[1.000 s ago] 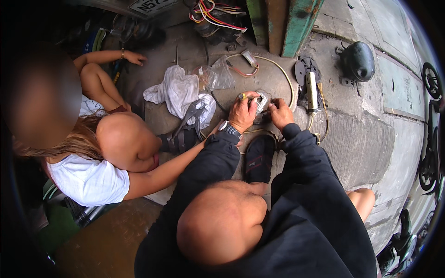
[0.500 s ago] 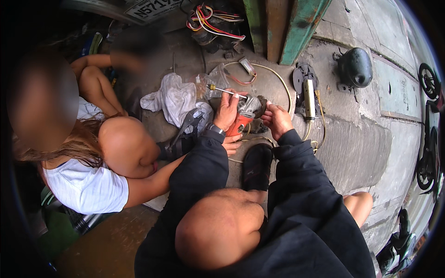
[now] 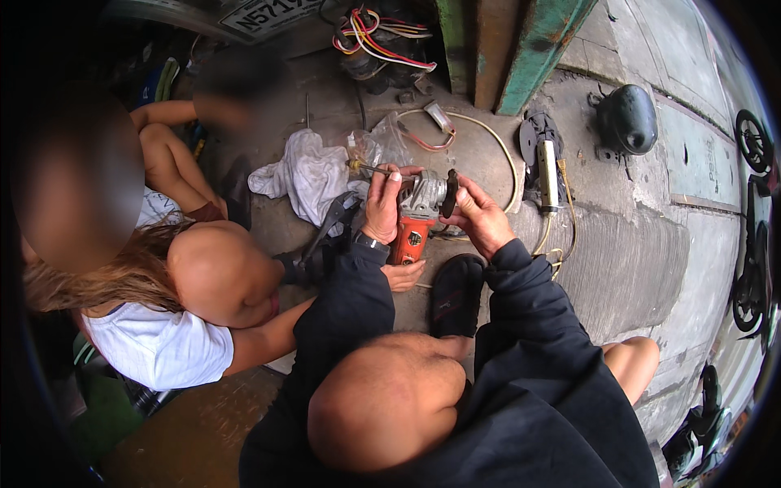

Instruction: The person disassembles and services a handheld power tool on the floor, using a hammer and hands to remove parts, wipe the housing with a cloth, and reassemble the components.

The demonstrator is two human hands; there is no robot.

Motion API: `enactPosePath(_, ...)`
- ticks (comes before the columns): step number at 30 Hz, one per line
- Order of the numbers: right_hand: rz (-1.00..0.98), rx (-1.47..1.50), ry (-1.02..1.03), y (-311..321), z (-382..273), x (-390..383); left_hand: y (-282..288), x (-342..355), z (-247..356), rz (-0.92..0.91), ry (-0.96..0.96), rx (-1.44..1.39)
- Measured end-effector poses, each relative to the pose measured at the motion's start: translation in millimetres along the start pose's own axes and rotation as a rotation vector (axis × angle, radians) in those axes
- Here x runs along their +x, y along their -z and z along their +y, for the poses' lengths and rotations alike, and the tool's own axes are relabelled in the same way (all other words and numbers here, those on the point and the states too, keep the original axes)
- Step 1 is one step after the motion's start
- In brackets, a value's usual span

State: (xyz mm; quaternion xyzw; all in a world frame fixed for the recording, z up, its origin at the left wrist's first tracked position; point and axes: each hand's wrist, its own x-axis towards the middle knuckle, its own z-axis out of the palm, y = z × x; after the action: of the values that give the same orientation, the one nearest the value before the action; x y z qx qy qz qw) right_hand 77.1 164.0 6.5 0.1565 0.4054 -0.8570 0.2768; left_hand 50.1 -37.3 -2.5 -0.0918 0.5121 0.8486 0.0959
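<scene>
An orange angle grinder point(image 3: 413, 236) with a grey metal gear head is upright between my hands. My left hand point(image 3: 381, 210) is closed beside the gear head, its thumb over the shaft of a screwdriver point(image 3: 355, 164) whose yellowish handle points left. Where the screwdriver's tip ends is hidden. At the grinder's right side, the fingers of my right hand point(image 3: 482, 218) pinch the edge of its dark disc point(image 3: 450, 193). From below left, a co-worker's hand point(image 3: 404, 276) supports the grinder's orange body.
A white cloth point(image 3: 299, 175) and a clear plastic bag point(image 3: 382, 145) lie ahead on the concrete. Further right are a power strip point(image 3: 547, 179) with its cord and a dark rounded tank point(image 3: 626, 119). A co-worker squats at left; green metal posts point(image 3: 547, 53) stand beyond.
The grinder has turned more upright, its head now facing away from me. My left hand has shifted left and the screwdriver has dropped slightly. My right hand stays at the disc.
</scene>
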Motion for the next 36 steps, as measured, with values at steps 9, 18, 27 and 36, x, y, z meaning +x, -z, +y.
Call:
enactPosePath(9, -0.038, -0.122, 0.04, -12, -14, -13, -12, -19, 10, -0.014, -0.169, 0.267)
enactPosePath(18, -0.099, -0.363, 0.173, -17, -77, -21, -56, -11, 16, 0.012, -0.313, 0.066)
enactPosePath(27, -0.211, -0.689, 0.412, -29, -68, -48, -65, -32, 25, 0.059, -0.281, 0.078)
enactPosePath(36, -0.057, -0.468, 0.151, -18, -77, -35, -60, -20, 9, -0.053, -0.341, -0.05)
